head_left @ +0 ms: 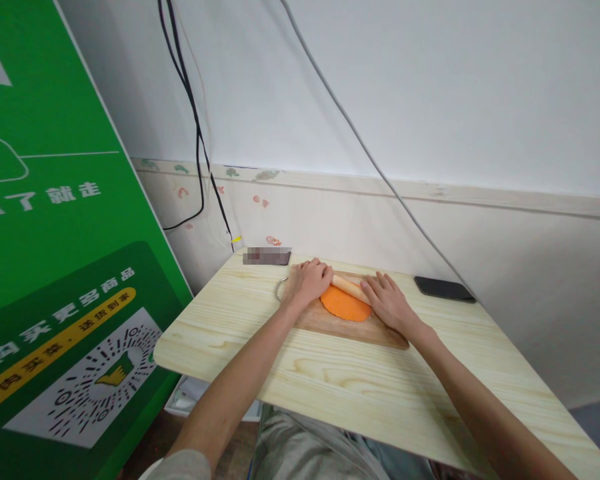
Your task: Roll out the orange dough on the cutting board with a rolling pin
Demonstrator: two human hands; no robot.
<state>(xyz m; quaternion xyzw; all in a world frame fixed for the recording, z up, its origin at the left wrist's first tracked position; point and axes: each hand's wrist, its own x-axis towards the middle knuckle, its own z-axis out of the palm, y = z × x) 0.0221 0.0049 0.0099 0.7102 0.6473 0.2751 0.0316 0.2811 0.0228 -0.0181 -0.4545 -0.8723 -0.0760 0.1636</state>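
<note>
A pale wooden rolling pin (349, 288) lies at a slant across a flat round sheet of orange dough (347, 309). My left hand (310, 281) is closed over the pin's left end. On the pin's other end rests my right hand (387, 299), its fingers bent over the wood. Both ends of the pin are hidden by my hands. Under the dough is a brown wooden cutting board (393, 338), with a metal ring (279, 289) at its left side.
The board sits on a light wood-grain table (330, 380) against a white wall. A black phone (445, 289) lies to the right, and a dark flat object (275, 256), partly blurred, at the back left. A grey cable (353, 127) crosses the wall. A green banner (145, 267) stands left.
</note>
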